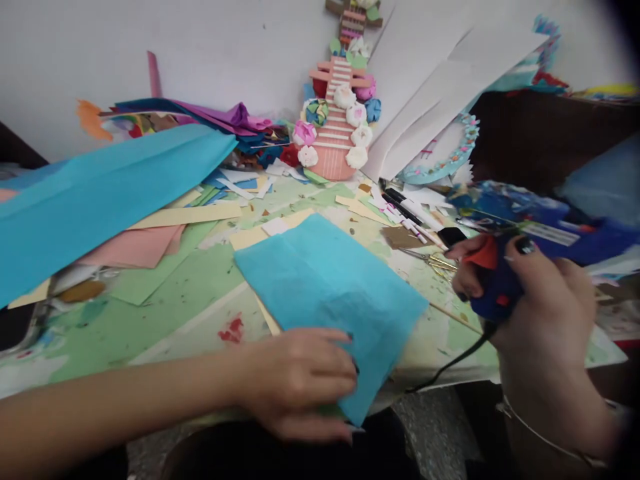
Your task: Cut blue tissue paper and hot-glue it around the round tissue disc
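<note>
A turquoise sheet of thin paper or cloth [330, 280] lies at an angle on the table, its near corner over the front edge. My left hand [305, 380] is at its near left side, fingers bent over the sheet and thumb low by the near corner, gripping that edge. Cream paper [267, 317] peeks out beneath the sheet. Raised on the right, my right hand [545, 293] is wrapped around a dark blue glue gun [497, 283] with an orange trigger. A black cord [455, 360] runs down from it past the table edge.
A large folded turquoise sheet [110, 183] and paper scraps [145, 247] cover the left side. A decorated pink paper guitar [335, 127] leans on the wall. Scissors [435, 260], markers [403, 207] and a blue bag [560, 227] lie right. A phone [20, 327] is far left.
</note>
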Demonstrator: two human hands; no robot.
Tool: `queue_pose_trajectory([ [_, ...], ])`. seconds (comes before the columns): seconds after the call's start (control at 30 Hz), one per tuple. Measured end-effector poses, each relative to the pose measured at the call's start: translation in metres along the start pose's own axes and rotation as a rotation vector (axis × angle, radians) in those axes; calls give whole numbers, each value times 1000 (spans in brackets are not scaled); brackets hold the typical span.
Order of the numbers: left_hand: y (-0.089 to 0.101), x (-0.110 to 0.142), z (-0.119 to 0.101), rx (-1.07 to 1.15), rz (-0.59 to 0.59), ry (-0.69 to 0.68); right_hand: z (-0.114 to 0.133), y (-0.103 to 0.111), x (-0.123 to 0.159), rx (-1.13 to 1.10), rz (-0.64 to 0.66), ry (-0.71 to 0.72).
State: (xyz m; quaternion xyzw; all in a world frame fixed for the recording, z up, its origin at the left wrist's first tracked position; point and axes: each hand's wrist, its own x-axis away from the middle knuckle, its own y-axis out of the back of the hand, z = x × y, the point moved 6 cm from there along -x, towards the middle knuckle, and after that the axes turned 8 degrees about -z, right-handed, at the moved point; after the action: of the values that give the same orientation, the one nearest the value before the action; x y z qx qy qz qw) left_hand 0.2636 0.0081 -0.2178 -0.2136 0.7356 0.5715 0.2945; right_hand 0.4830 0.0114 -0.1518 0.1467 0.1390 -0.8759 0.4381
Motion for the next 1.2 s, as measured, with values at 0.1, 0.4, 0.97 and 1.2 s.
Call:
queue_pose_trajectory([
  [0.1,51,22,68,-205,-309,328,-3,-42,-13,-9,182,5],
  [0.4,83,119,201,98,-210,1316,-70,-148,-35,66,592,-280],
  [0.97,104,99,162,420,-14,676,-118,-141,-15,476,814,-369],
  [1.2,100,90,150,455,28,624,-112,-142,-11,488,821,-396],
])
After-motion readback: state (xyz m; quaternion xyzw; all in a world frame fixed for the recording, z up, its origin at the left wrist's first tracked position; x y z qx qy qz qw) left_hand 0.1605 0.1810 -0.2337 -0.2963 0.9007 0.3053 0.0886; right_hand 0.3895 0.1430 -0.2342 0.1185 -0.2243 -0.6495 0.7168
